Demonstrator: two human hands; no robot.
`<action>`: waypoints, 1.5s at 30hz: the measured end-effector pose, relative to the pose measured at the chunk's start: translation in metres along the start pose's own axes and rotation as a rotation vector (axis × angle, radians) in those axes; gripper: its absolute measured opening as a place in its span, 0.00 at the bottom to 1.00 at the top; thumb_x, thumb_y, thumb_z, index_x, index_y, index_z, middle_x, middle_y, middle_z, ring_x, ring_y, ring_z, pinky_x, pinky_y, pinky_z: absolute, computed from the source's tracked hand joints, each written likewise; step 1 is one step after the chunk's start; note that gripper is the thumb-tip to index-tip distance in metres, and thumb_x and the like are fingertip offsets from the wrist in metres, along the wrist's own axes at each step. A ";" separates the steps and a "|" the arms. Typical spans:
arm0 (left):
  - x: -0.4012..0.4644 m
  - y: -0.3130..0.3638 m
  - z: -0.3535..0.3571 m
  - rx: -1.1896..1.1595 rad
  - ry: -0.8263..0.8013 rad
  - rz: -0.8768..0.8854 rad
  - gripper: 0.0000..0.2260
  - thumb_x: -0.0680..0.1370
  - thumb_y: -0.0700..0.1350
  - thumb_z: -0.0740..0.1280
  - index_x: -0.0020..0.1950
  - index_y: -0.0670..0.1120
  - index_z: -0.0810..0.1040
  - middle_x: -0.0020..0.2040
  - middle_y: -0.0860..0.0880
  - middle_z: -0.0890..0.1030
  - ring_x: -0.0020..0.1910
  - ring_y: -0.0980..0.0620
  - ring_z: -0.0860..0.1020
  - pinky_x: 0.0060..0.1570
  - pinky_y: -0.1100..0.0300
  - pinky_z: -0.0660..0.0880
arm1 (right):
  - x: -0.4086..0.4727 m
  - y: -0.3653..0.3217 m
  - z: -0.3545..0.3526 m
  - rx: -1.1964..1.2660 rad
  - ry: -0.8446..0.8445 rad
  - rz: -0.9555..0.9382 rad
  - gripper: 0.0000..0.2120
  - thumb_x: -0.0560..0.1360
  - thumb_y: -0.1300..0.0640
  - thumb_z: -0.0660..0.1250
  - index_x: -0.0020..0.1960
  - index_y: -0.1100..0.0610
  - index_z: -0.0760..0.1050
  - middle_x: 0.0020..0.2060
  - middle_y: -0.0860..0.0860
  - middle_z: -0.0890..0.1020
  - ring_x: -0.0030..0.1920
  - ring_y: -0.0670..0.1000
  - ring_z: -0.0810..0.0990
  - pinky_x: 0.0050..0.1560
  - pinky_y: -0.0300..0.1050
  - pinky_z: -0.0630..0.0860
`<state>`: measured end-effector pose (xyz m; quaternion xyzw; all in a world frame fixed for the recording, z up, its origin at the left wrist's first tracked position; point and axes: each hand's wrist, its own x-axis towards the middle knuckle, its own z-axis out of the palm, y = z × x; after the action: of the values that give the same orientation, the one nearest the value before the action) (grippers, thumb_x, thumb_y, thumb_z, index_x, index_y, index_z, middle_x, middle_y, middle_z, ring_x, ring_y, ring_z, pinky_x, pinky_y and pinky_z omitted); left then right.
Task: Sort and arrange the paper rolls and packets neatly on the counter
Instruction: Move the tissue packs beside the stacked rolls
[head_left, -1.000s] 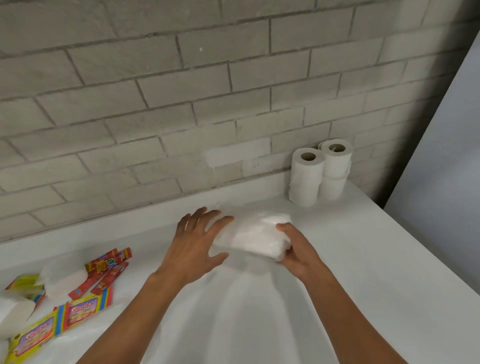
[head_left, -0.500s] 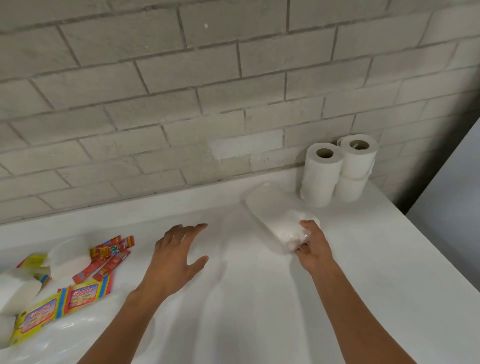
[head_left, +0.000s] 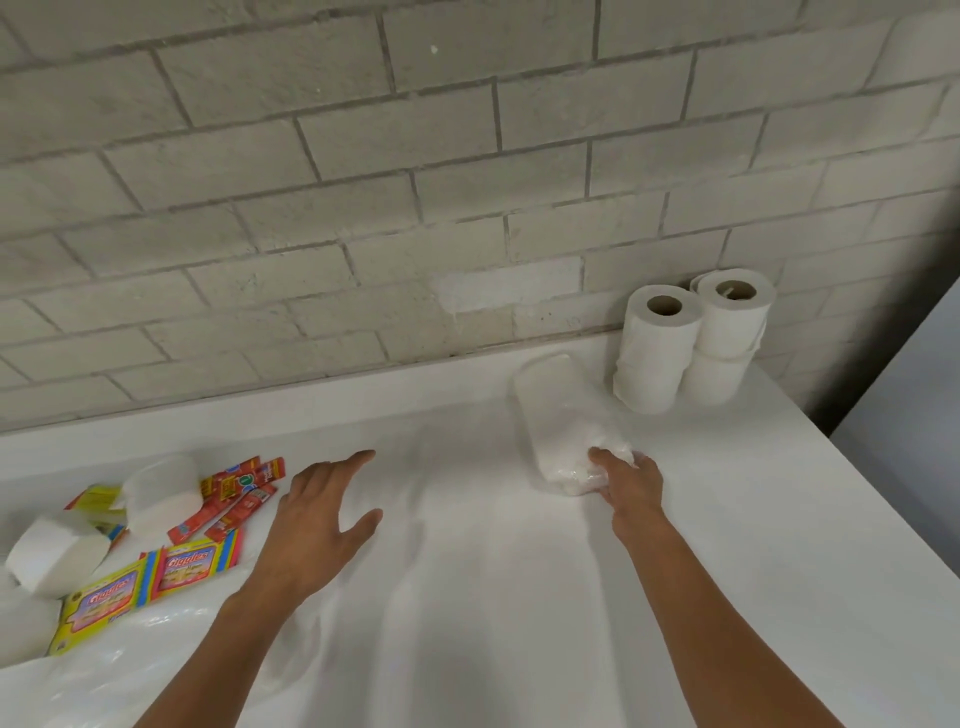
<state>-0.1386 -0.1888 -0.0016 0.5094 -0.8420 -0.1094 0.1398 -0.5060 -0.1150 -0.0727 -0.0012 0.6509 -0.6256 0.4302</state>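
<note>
A white plastic-wrapped paper pack (head_left: 558, 415) lies on the white counter (head_left: 519, 597), pointing toward the wall, just left of the stacked toilet rolls (head_left: 654, 353) in the back right corner. My right hand (head_left: 631, 486) grips the pack's near end, fingers curled on it. My left hand (head_left: 322, 514) hovers open over the counter's middle, fingers spread, holding nothing. To its left lie red sachets (head_left: 228, 499), yellow "Giggles" packets (head_left: 104, 603) and two white wrapped packs (head_left: 161, 491).
A brick wall runs along the counter's back. The counter's right edge drops off beside a grey wall panel (head_left: 909, 415). Crumpled clear plastic (head_left: 104, 665) lies at the bottom left by the packets.
My right hand has slid the wrapped pack back and right, next to the toilet rolls. My left hand let go of it and drew back left, toward the sachets.
</note>
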 end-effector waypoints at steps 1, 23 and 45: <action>-0.003 -0.001 -0.002 0.001 0.011 -0.008 0.32 0.75 0.57 0.70 0.76 0.60 0.61 0.67 0.53 0.73 0.67 0.49 0.69 0.63 0.47 0.71 | -0.001 -0.001 0.001 -0.094 0.026 -0.025 0.40 0.56 0.47 0.79 0.66 0.56 0.73 0.57 0.54 0.82 0.56 0.56 0.82 0.61 0.54 0.78; -0.115 -0.078 -0.065 0.078 0.088 -0.167 0.32 0.70 0.68 0.57 0.73 0.60 0.68 0.72 0.52 0.70 0.70 0.47 0.68 0.65 0.47 0.68 | -0.109 0.019 0.016 -0.365 0.089 -0.248 0.40 0.79 0.51 0.68 0.81 0.53 0.48 0.78 0.56 0.52 0.73 0.61 0.66 0.68 0.57 0.66; -0.154 -0.134 -0.038 0.435 -0.390 -0.241 0.51 0.68 0.71 0.66 0.80 0.56 0.42 0.81 0.47 0.49 0.79 0.41 0.49 0.74 0.37 0.47 | -0.222 0.119 0.083 -0.401 -0.169 -0.240 0.32 0.75 0.45 0.71 0.75 0.43 0.61 0.74 0.51 0.64 0.70 0.54 0.70 0.70 0.58 0.69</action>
<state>0.0537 -0.1151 -0.0287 0.5928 -0.7902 -0.0382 -0.1507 -0.2557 -0.0367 -0.0330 -0.2161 0.7189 -0.5283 0.3967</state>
